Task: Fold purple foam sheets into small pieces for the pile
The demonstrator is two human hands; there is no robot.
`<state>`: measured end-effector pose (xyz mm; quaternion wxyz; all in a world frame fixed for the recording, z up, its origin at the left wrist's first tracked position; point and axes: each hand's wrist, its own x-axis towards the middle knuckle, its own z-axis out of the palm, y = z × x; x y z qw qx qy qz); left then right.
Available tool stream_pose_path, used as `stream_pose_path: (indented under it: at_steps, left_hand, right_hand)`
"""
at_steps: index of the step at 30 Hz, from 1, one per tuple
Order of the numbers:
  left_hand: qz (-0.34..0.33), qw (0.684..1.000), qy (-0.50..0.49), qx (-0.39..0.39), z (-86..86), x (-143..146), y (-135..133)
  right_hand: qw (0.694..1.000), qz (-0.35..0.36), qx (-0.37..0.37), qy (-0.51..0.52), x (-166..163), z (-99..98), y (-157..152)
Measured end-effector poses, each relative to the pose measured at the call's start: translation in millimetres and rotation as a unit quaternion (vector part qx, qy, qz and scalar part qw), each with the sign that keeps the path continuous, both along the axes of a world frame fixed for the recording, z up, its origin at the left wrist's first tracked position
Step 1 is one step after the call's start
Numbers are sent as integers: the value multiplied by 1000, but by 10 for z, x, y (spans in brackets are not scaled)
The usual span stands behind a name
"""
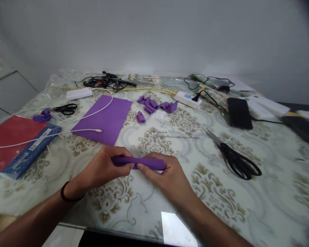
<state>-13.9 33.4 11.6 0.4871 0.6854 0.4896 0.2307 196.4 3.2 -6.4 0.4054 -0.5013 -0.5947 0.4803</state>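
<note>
A narrow folded strip of purple paper (151, 164) is held level above the near middle of the table. My left hand (110, 163) pinches its left end between thumb and fingers. Close beside it, my right hand (167, 171) grips the strip's right part, thumb on the near side. The two thumbs almost meet at the strip's middle. Beyond my left hand lie flat sheets of purple paper (105, 116). Several small folded purple paper pieces (150, 105) are scattered past them. Large black-handled scissors (237, 157) rest to the right, blades pointing away.
A red and blue packet (23, 140) lies left, crossed by a white cable (74, 132). Smaller scissors (65, 109) sit behind it. Towards the wall are a white power strip (187, 98), tangled black cables (108, 81) and a black phone (239, 113). A clear ruler (179, 135) lies mid-table.
</note>
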Motion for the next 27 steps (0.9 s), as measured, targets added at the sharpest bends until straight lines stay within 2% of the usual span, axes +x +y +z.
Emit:
stream_pose_path:
  at_steps: [11, 15, 22, 27]
  left_hand:
    - [-9, 999, 45, 17, 19, -46, -5]
    - [8, 999, 49, 20, 59, -79, 22]
    - [36, 999, -24, 17, 88, -156, 87]
    - [50, 992, -116, 0, 97, -277, 190]
  right_hand:
    - [1000, 3, -6, 12, -24, 42, -37]
    - [999, -25, -20, 24, 8, 83, -37]
    - [997, -54, -25, 45, 131, 124, -13]
    - [990, -124, -5, 69, 294, 38, 69]
